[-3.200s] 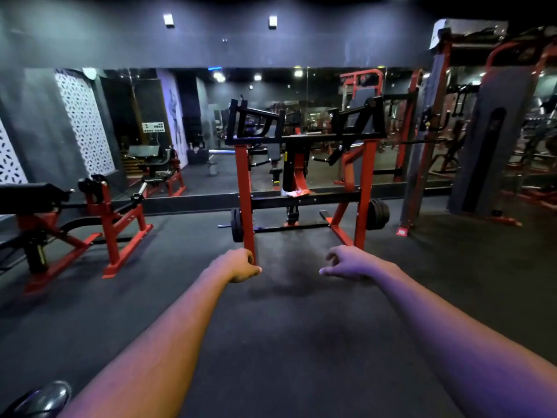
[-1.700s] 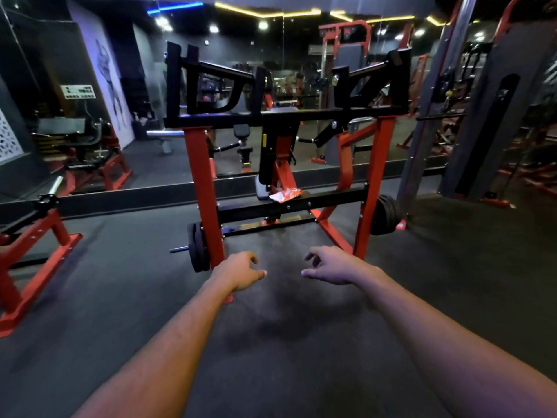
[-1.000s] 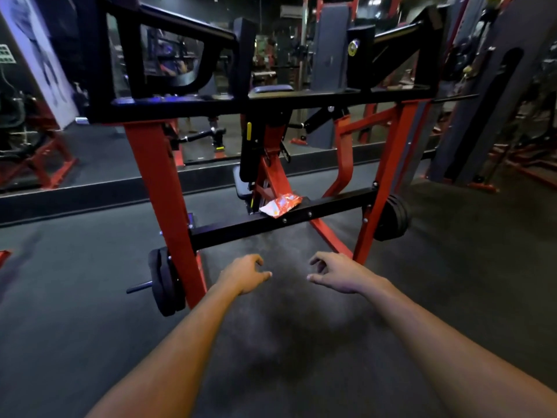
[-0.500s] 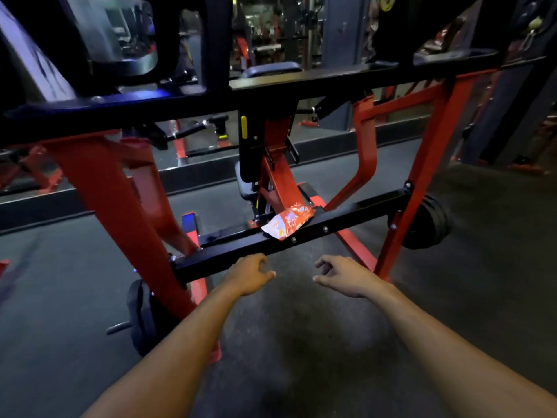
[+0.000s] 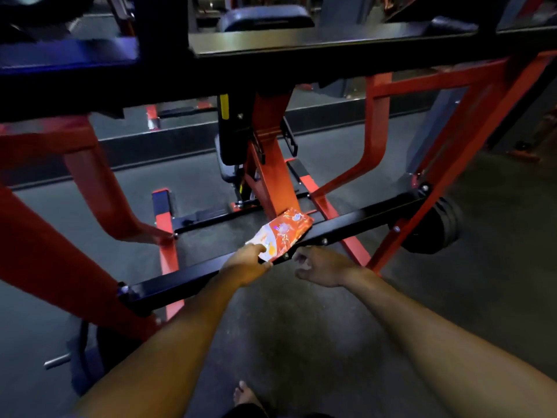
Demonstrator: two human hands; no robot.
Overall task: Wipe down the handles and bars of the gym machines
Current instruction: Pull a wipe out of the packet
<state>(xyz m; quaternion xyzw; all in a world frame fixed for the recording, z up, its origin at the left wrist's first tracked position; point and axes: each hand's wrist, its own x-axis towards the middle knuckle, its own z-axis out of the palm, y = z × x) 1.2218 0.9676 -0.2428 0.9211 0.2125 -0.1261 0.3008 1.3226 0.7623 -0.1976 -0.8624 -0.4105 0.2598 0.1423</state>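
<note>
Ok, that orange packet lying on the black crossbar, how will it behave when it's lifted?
The orange packet looks flat and crinkly, so probably floppy and light. Its glossy film may be slippery. It overhangs the narrow black crossbar, so a nudge could tip it off. The left hand touches its near end.

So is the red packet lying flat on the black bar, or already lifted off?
Lying on it. The red packet rests across the black bar; the left hand touches its near end.
</note>
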